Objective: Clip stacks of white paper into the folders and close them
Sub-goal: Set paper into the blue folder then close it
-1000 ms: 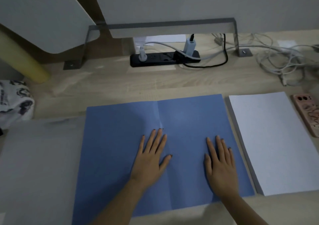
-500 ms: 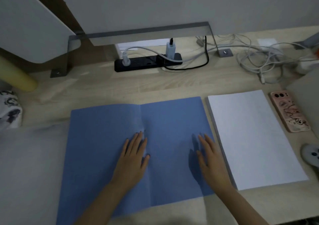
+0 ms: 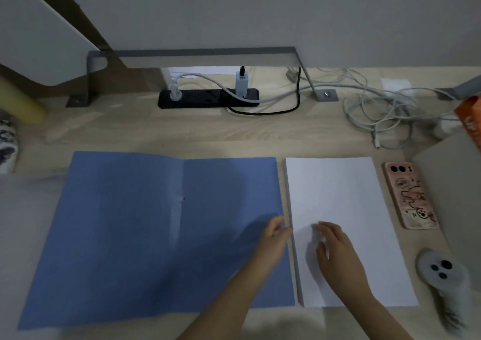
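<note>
A blue folder (image 3: 145,235) lies open and flat on the desk, its crease running down the middle. Just to its right sits a stack of white paper (image 3: 338,196). My left hand (image 3: 274,239) rests on the folder's right edge, with its fingertips touching the left side of the paper stack. On top of the stack's lower left part lies my right hand (image 3: 335,255), fingers bent onto the top sheet. Neither hand has lifted anything.
A phone in a pink case (image 3: 408,196) lies right of the paper, with a grey controller (image 3: 440,269) below it. At the back are a black power strip (image 3: 208,98) and tangled white cables (image 3: 385,113). A grey box (image 3: 450,183) stands far right.
Both hands left the folder's middle and moved right: the left to the folder's right edge, the right onto the paper stack. The camera view also shifted right.
</note>
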The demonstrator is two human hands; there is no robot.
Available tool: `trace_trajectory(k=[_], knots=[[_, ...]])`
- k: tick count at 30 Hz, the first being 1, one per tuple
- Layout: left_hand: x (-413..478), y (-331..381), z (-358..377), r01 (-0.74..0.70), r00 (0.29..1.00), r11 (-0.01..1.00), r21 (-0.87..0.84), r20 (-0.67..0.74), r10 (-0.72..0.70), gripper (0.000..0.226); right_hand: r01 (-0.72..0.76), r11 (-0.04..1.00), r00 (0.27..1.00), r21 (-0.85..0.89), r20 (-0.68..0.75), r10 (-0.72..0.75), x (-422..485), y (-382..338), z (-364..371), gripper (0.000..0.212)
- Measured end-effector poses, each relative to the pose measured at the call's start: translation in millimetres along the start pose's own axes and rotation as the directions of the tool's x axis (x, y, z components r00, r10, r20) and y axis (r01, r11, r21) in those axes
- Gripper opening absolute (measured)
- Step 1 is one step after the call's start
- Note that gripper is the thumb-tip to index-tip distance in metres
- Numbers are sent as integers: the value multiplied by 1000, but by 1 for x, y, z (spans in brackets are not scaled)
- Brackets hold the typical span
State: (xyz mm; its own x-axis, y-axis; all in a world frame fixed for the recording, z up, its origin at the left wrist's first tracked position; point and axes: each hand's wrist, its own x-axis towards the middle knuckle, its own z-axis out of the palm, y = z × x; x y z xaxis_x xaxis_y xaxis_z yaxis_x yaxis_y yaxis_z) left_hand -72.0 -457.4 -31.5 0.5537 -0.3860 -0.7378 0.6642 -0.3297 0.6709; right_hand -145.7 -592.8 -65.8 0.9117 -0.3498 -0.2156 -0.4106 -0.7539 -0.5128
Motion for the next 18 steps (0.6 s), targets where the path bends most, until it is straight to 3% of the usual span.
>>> trace_trajectory(k=[2, 7, 15, 18], knots=[[10, 0, 10, 43, 998, 998, -37, -35, -45, 42, 41, 999, 999, -35, 25, -40, 0, 3, 0, 35], [21, 8, 26, 119, 985, 990, -79, -118, -127, 3, 86, 993, 995, -75, 58, -82, 3, 3, -1, 36], [30, 14, 33, 157, 969, 986, -59, -185, -166, 26, 3, 997, 999, 83, 43, -6, 12, 0, -4, 36], [24, 10, 38, 134, 975, 985, -105, -163, -150, 20, -47, 988, 998, 148, 38, 42, 17, -1, -5, 38]])
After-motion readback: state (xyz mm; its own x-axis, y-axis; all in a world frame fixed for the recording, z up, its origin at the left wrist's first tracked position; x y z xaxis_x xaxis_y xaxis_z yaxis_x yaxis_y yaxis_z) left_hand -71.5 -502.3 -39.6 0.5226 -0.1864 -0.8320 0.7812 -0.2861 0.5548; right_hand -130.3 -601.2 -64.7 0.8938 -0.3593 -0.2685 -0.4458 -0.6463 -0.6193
